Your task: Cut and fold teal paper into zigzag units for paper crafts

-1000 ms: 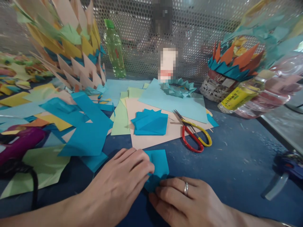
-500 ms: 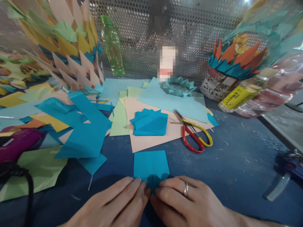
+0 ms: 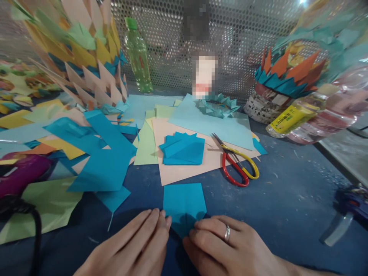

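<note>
A blue square of paper (image 3: 184, 199) lies on the table in front of me, a crease down its middle and its lower edges folded in toward a point. My right hand (image 3: 221, 241), with a ring on one finger, has its curled fingers and thumb closed on the paper's lower right edge. At the left edge rests my left hand (image 3: 140, 239), fingers stretched out side by side and just off the lower left fold; its thumb is hidden. Beyond the sheet sits a stack of blue paper pieces (image 3: 184, 149). Scissors (image 3: 234, 163) with red and yellow handles lie beside that stack.
Pink paper (image 3: 172, 176) and light blue sheets (image 3: 212, 126) lie under the stack and scissors. Blue offcuts (image 3: 103, 168) and a purple hot glue gun (image 3: 25, 172) are at left. Bottles (image 3: 139, 57), a paper-trimmed pot (image 3: 267, 101) and a blue tool (image 3: 353, 203) stand around.
My left hand has slid left, away from the paper's lower tip, uncovering the folded left edge. My right hand stays at the lower right edge. The view has shifted slightly.
</note>
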{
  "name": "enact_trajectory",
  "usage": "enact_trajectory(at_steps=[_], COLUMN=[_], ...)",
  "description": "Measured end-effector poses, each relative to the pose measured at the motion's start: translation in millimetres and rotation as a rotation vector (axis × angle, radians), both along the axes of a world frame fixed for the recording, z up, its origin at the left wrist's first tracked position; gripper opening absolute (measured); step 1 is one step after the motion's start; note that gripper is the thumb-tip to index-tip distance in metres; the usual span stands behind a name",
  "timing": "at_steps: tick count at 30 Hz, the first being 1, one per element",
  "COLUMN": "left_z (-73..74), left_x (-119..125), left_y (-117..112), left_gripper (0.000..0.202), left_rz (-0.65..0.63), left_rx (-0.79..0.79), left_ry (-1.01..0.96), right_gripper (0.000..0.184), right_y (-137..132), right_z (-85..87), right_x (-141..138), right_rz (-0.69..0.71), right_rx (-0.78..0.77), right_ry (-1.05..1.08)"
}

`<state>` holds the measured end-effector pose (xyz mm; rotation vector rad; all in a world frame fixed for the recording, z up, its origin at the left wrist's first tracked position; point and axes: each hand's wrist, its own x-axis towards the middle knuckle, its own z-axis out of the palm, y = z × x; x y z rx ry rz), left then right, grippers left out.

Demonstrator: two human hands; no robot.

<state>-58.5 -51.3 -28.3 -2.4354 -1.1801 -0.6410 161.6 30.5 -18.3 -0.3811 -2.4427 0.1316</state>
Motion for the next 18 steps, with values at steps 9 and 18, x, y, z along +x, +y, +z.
enact_trajectory(at_steps=[9, 18], left_z=[10.3, 7.4], left_x=[11.9, 1.9], left_y=[23.8, 14.9], left_gripper=[0.038, 0.025], left_rz=[-0.131, -0.023], left_rx=[-0.074, -0.069], left_ry=[-0.142, -0.054], right_gripper=[0.018, 0.015], right_y=[0.1, 1.7], right_z=[-2.9, -2.0], right_x=[-0.9, -0.9], right_rz=[0.008, 0.015], right_rx=[-0.067, 0.002], right_ry=[0.032, 0.008])
